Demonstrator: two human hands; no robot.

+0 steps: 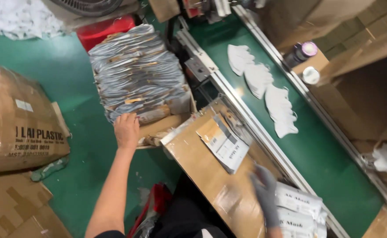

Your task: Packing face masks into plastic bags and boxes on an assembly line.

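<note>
My left hand (126,128) reaches down into an open cardboard box (167,124) packed with a tight row of silver-grey flat pouches (136,70); its fingers rest on the near end of the row, and I cannot see whether they grip a pouch. My right hand (265,191), in a grey glove and blurred by motion, hovers over a brown cardboard board (202,167) near a small pile of pouches (224,143). White packed pouches (297,209) lie just right of that hand. It seems to hold nothing.
A green conveyor belt (316,150) runs diagonally on the right, carrying several white face masks (268,88). Cardboard cartons (356,66) stand beyond it, with a dark bottle (300,52). A large taped carton (17,123) sits left on the green floor (70,79).
</note>
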